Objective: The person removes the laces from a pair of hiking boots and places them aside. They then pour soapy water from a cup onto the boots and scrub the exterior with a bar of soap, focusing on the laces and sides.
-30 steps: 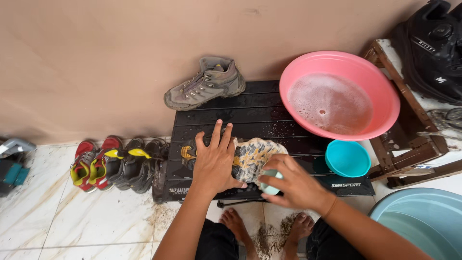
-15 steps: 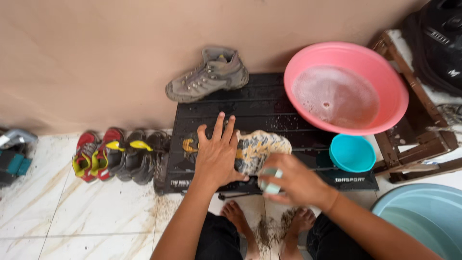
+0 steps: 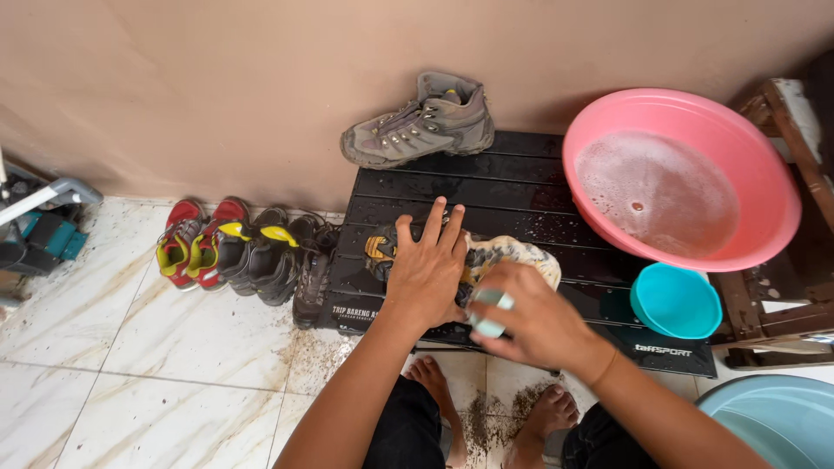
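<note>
Head view looks down on a low black table (image 3: 521, 195) against a tan wall. On it lies a muddy shoe (image 3: 512, 256), soapy and pale. Left hand (image 3: 427, 269) presses flat on the shoe, fingers spread wide and gripping nothing. Right hand (image 3: 534, 317) is curled shut around a small pale-green brush (image 3: 489, 311), held at the shoe's near side. Behind stands a grey boot (image 3: 421, 122); a pink basin (image 3: 682, 178) of sudsy water and a teal cup (image 3: 676, 301) sit to the right.

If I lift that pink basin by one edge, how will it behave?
The pink basin holds sudsy water, so it is probably heavy and would slosh. Its thin rim overhangs the black table, so it may flex or tip toward the low side.
</note>
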